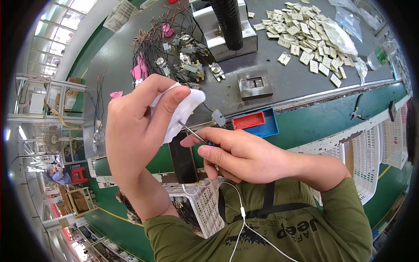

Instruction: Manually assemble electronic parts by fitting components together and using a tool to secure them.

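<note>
My left hand [135, 122] is raised over the front edge of the bench, its thumb and fingers closed on a white sheet-like piece [188, 107], perhaps cloth or plastic. My right hand [244, 153] grips what looks like a small screwdriver [193, 132] with a thin metal shaft and a dark blue end showing. The shaft's tip meets the lower edge of the white piece; whether it goes behind it I cannot tell. Most of the handle is hidden in my right fingers. Below both hands is a black, flat, phone-like slab [183, 161].
A press [231, 35] stands at the back, with a metal fixture block [255, 84] before it. Wired metal parts [187, 56] lie left, a heap of cream plates [305, 37] right. Blue bin [270, 122] with red tray [248, 120], pliers [358, 111] and white baskets [366, 153] are nearer.
</note>
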A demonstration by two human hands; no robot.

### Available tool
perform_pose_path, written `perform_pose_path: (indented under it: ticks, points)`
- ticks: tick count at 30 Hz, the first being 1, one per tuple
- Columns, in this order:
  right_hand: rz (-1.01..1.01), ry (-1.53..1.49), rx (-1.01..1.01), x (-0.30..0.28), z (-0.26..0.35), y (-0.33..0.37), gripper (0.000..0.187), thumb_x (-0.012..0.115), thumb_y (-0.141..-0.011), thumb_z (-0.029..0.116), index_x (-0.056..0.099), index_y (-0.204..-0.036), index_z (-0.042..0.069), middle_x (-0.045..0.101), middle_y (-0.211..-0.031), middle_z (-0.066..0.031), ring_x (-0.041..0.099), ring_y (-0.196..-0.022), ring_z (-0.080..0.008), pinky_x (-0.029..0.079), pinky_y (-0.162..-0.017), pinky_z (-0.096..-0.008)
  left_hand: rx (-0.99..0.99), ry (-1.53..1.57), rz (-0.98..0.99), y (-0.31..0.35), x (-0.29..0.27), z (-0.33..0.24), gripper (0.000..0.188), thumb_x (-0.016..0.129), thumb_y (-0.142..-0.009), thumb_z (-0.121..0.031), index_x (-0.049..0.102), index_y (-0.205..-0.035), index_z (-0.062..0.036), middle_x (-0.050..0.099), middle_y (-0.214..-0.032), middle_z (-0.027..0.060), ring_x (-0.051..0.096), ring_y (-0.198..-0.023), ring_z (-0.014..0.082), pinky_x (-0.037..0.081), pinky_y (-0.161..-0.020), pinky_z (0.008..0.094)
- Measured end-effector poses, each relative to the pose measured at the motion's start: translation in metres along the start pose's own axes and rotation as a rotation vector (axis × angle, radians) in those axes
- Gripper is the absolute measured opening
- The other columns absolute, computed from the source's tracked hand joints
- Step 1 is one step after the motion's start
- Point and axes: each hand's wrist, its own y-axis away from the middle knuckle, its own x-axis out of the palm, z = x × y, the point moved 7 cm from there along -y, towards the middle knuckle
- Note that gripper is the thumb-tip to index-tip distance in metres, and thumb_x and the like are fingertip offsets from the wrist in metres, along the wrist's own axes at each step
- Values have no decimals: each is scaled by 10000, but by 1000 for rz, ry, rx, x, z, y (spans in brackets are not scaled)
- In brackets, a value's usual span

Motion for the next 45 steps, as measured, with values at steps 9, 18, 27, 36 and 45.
perform_pose_path:
  ticks: [9, 18, 27, 36, 45]
  points:
    - [2, -29, 2, 1, 0, -1, 353, 327, -990, 231, 391, -1282, 44, 539, -670, 0, 404, -462, -35, 340, -442, -195, 5, 5, -3, 2, 1, -3, 152, 625, -851, -172, 626, -812, -26, 564, -548, 55, 484, -436, 82, 348, -407, 223]
    - [-37, -103, 9, -2, -7, -7, 341, 323, -992, 214, 396, -1281, 48, 526, -685, -8, 399, -474, -36, 341, -448, -195, 30, -107, -23, 4, 4, -11, 85, 650, -807, -134, 639, -808, -50, 595, -603, 73, 555, -495, 139, 398, -438, 259]
    - [-228, -27, -175, -15, -27, -6, 250, 342, -962, 97, 393, -1194, 18, 519, -869, -51, 493, -647, -100, 423, -566, -243, 279, -424, -71, 50, 29, -40, 432, 757, -631, -235, 644, -1041, -159, 577, -1146, 121, 460, -466, 102, 389, -453, 222]
    - [-275, 189, -368, -22, -15, -2, 182, 363, -966, 118, 441, -1092, 13, 529, -901, -48, 476, -664, -86, 417, -605, -237, -23, 168, -218, 36, 0, -6, 242, 675, -769, -95, 616, -997, -44, 618, -1023, 120, 600, -841, 196, 464, -724, 298]
    - [-320, 291, -341, -25, -23, 4, 185, 427, -934, 86, 461, -1100, 10, 552, -929, -64, 529, -735, -115, 449, -659, -260, 105, 276, -130, 24, 27, -5, 112, 669, -759, -82, 640, -862, -46, 606, -1054, 108, 563, -962, 264, 424, -830, 349]
